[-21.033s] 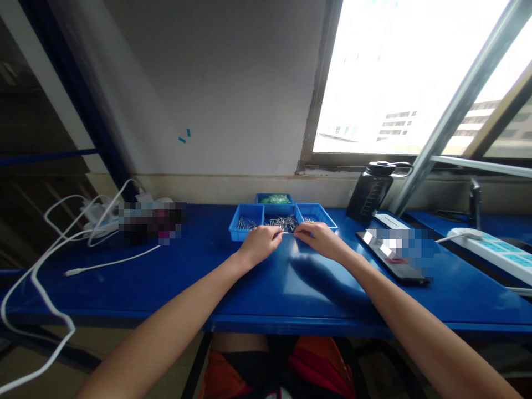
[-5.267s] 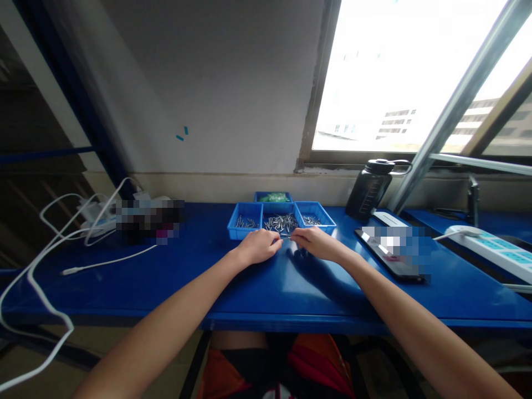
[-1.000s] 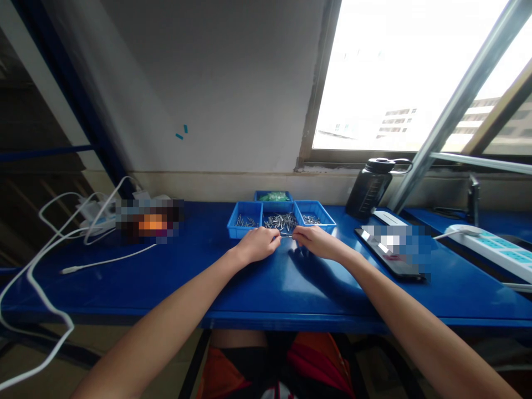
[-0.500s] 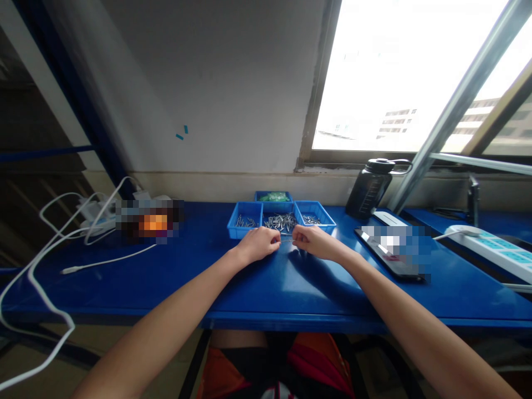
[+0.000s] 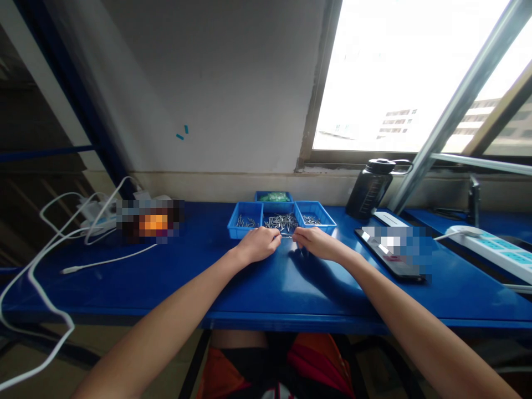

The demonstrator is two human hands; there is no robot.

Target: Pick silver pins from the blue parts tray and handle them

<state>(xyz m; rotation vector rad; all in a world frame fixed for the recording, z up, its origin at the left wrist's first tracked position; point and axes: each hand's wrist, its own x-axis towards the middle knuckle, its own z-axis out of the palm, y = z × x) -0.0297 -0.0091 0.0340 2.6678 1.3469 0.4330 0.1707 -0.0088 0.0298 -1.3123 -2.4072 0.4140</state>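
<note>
My left hand (image 5: 260, 244) and my right hand (image 5: 315, 242) face each other just in front of the blue parts bins (image 5: 245, 234). Both are closed in a pinch. A thin, shiny metal rod (image 5: 286, 236) spans the small gap between my fingertips, one end in each hand; its exact kind is too small to make out. Behind it, the middle bin holds a heap of small metal pins (image 5: 282, 221). Similar small metal pieces lie in the left and right bins. Green packaging (image 5: 274, 197) sits in the rear bin.
A black bottle (image 5: 369, 188) stands near the window. On the desk (image 5: 257, 293) at the right lie a dark tablet-like device (image 5: 372, 249) and a white power strip (image 5: 494, 249). White cables (image 5: 108, 261) and a blurred-out object (image 5: 152, 224) occupy the left side.
The thin metal rod between my fingertips sits slightly higher and shows brighter. My fingers have shifted a little; arms, bins and desk items stay in place.
</note>
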